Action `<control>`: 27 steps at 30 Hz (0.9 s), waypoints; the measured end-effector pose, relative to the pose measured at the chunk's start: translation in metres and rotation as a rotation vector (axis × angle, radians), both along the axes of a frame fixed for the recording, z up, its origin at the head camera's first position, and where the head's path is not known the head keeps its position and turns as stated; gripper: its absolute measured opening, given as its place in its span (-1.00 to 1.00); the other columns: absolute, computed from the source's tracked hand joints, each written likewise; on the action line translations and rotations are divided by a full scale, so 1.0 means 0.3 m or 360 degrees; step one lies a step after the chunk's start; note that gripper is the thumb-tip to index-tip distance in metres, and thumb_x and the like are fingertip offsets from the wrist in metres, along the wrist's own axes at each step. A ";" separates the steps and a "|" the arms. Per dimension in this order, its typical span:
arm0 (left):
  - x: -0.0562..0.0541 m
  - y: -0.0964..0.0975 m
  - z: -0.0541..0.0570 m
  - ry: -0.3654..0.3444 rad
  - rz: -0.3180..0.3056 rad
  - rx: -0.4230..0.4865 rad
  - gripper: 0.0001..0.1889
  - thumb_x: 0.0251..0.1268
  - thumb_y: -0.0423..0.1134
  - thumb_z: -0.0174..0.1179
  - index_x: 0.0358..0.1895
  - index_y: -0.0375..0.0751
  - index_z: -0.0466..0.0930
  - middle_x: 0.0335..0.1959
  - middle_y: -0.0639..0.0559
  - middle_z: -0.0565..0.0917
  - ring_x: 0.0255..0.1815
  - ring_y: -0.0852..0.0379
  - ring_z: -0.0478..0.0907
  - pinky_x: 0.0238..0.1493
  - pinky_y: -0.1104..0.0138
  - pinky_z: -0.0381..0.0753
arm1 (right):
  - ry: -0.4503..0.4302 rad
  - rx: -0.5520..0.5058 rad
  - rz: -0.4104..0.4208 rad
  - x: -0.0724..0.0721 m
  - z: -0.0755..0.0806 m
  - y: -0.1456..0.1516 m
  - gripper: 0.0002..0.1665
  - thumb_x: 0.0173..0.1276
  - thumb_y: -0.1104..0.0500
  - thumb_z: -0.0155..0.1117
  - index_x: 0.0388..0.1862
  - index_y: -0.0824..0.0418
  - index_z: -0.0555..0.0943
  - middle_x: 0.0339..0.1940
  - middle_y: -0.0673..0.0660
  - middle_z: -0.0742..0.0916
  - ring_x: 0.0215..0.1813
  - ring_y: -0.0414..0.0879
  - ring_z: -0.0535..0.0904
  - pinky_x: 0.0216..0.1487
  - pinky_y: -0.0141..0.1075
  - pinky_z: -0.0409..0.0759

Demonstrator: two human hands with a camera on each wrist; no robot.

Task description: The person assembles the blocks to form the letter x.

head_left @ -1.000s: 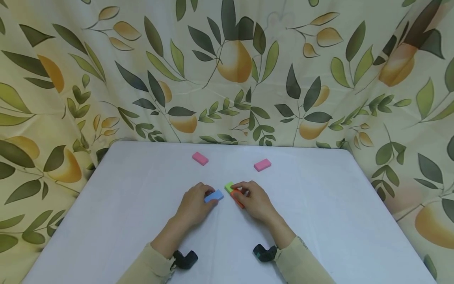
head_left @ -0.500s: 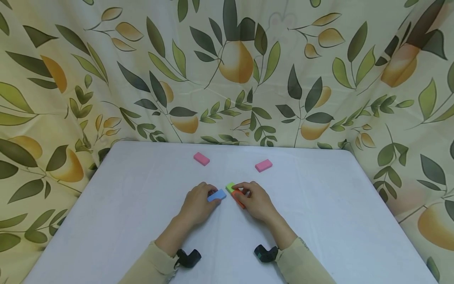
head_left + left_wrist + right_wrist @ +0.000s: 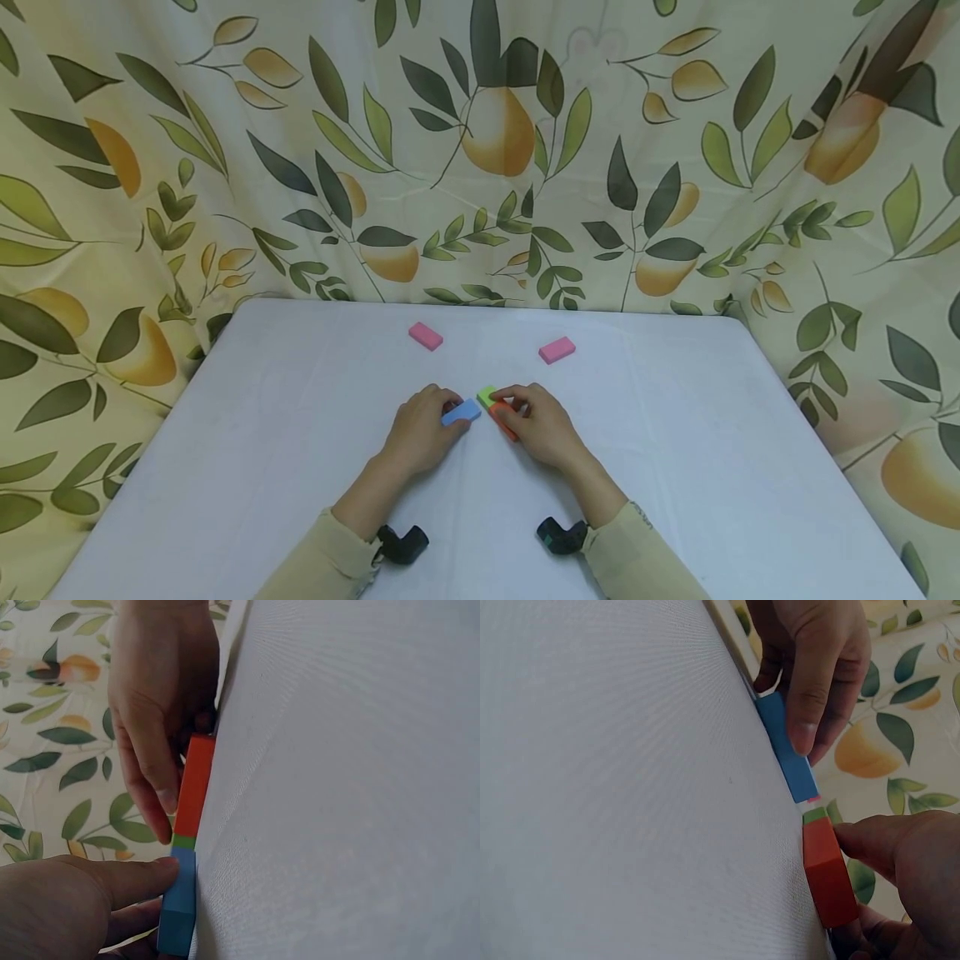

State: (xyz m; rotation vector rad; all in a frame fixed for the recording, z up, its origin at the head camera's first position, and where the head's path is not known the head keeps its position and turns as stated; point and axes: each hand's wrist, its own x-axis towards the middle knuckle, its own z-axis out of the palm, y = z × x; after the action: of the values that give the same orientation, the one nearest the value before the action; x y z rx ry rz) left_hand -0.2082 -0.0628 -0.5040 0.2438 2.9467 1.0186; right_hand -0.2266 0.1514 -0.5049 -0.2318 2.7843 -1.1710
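My left hand (image 3: 418, 427) pinches a blue rectangular block (image 3: 461, 412) lying on the table, thumb on its near side. The right hand (image 3: 546, 429) grips an orange block (image 3: 826, 862) between thumb and fingers. Against the orange block's far end sits a light green block (image 3: 486, 397), partly covered by the right fingers. The orange and green blocks make a slanted row. The blue block's right end is very close to the green block; a narrow gap shows between them in the right wrist view.
Two pink blocks lie farther back, one pink block (image 3: 426, 336) left of centre and another pink block (image 3: 557, 350) to the right. A white cloth covers the table (image 3: 675, 433). Behind it hangs a patterned curtain (image 3: 480, 208) of leaves and fruit.
My left hand has slid the blue block a little to the right, closer to the green and orange blocks. The right hand keeps its place; the pink blocks have not moved.
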 end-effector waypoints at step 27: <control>-0.015 0.024 -0.006 -0.0004 0.0018 -0.0007 -0.67 0.33 -0.04 0.41 0.05 -0.11 0.71 -0.26 0.13 0.57 -0.30 0.18 0.45 -0.19 0.28 0.37 | 0.0008 0.0014 -0.0002 -0.002 0.000 0.002 -0.72 0.45 0.06 0.39 0.10 -0.16 0.75 -0.24 0.01 0.61 -0.25 -0.11 0.48 -0.30 -0.26 0.42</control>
State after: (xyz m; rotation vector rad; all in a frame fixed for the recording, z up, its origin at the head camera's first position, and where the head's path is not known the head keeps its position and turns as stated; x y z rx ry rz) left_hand -0.2126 -0.0555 -0.5059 0.2259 2.9513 1.0129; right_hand -0.2273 0.1520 -0.5048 -0.2329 2.7938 -1.1594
